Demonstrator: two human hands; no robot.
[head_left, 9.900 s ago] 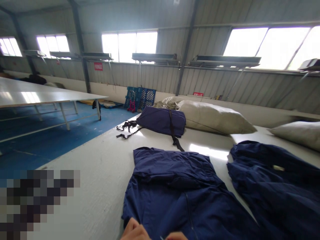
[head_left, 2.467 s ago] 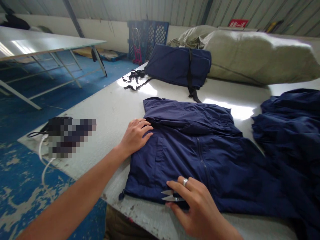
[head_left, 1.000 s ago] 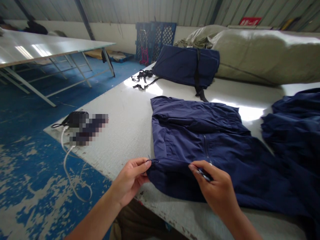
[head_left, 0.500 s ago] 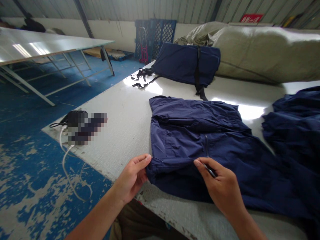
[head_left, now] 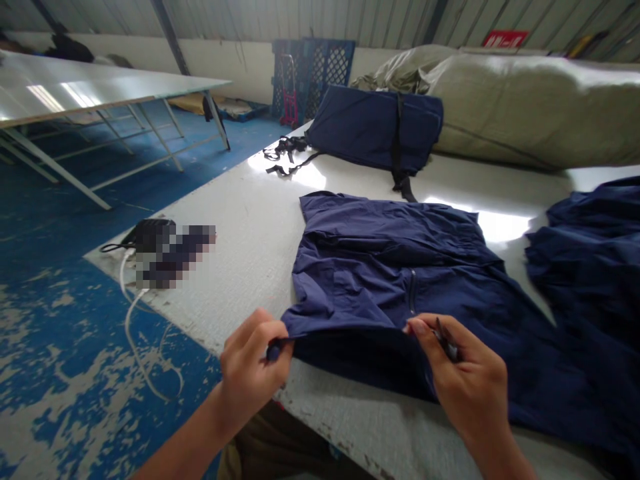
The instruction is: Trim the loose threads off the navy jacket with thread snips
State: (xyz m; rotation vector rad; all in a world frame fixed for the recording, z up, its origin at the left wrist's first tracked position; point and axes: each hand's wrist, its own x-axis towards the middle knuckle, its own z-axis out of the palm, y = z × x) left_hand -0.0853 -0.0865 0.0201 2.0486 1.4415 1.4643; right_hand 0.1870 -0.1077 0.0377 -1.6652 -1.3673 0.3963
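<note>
A navy blue jacket lies spread on the white table, its zipper running up the middle. My left hand pinches the jacket's bottom hem at its left corner and lifts it off the table. My right hand grips the same hem near the zipper's lower end, with small thread snips held between its fingers. The hem is pulled toward me, raised between both hands.
A folded navy bundle tied with a black strap lies farther back, with large grey-green sacks behind it. More navy fabric is heaped at right. A dark blurred object with a white cable sits at the table's left corner. Another long table stands left.
Both hands have lifted the jacket's bottom hem higher and drawn it toward me; the left hand closed tighter on the hem corner. Earlier the hands lay flat on the jacket.
</note>
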